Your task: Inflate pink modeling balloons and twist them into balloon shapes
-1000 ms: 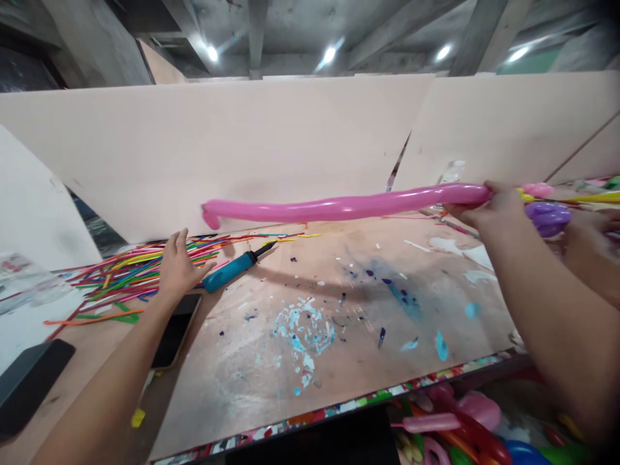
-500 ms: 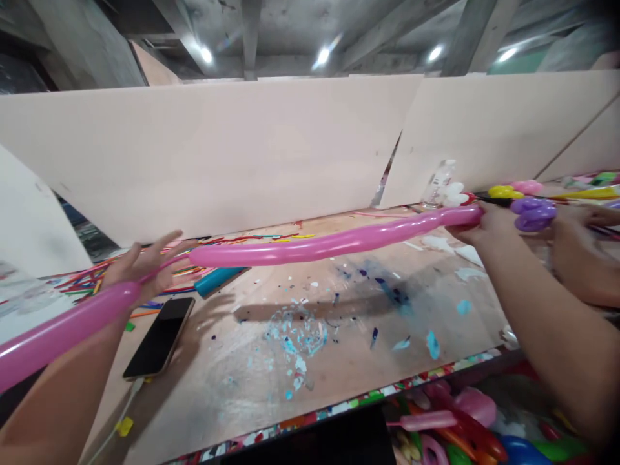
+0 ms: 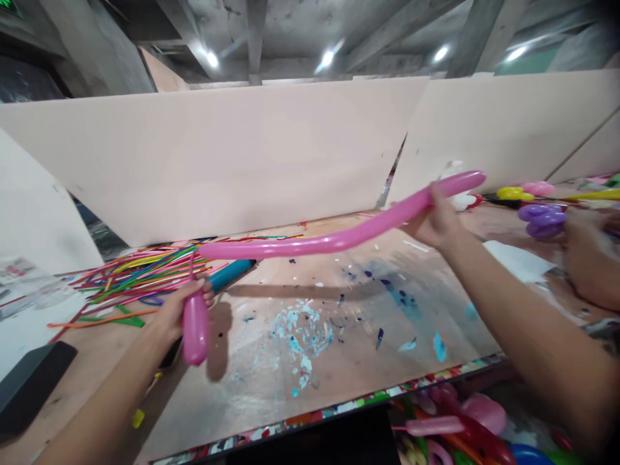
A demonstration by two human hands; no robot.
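Note:
A long pink balloon (image 3: 339,236) stretches in the air across the wooden table (image 3: 339,361). My right hand (image 3: 433,223) is closed round it near its far right end. My left hand (image 3: 181,307) is closed on the upper end of a second pink balloon (image 3: 195,329), whose visible part hangs down beside my wrist. A thin pink neck rises from that hand toward the long balloon's left tip. Just behind my left hand lies a teal hand pump (image 3: 230,274).
A pile of thin uninflated balloons in many colours (image 3: 126,274) lies at the left. A dark object (image 3: 29,381) lies at the table's left edge. Another person's hand (image 3: 588,255) holds a purple balloon shape (image 3: 540,219) at the right. Finished balloons (image 3: 455,426) fill a bin below the table's edge.
My left hand went from open and reaching to closed on the pink balloon that now hangs from it. My right hand slid leftward along the long balloon and lifted its right end.

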